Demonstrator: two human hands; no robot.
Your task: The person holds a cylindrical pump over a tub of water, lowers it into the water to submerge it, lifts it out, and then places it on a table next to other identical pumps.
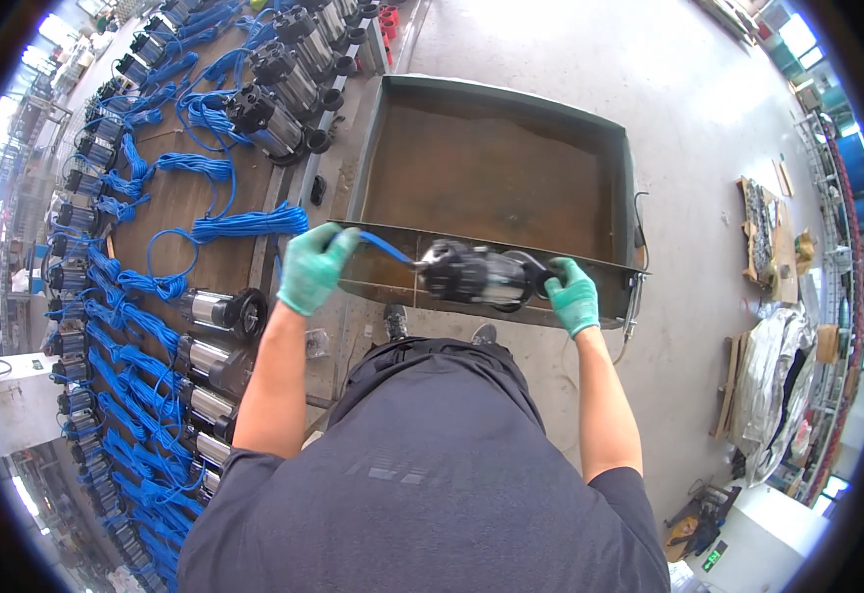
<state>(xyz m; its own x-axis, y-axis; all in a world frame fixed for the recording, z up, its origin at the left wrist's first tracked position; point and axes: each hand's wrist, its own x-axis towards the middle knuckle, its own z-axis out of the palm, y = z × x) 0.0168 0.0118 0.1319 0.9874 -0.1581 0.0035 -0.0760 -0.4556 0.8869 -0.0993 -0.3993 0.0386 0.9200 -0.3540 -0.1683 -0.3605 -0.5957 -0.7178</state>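
A black and silver submersible pump (479,275), slightly blurred, lies sideways above the near edge of a water-filled metal tank (383,148). My right hand (574,296), in a green glove, is closed on the pump's black right end. At the pump's left end a blue cable (386,245) comes out and runs up to my left hand (315,267), also gloved in green. My left fingers are closed around that cable. A coiled bundle of blue cable (250,223) lies just left of my left hand, on the bench.
On the left, a long brown bench (229,188) carries rows of similar pumps (267,124) with blue cable coils. A hose with a metal fitting (633,306) hangs at the tank's right corner. Silver sheeting (773,385) and cardboard (776,237) lie on the floor at right.
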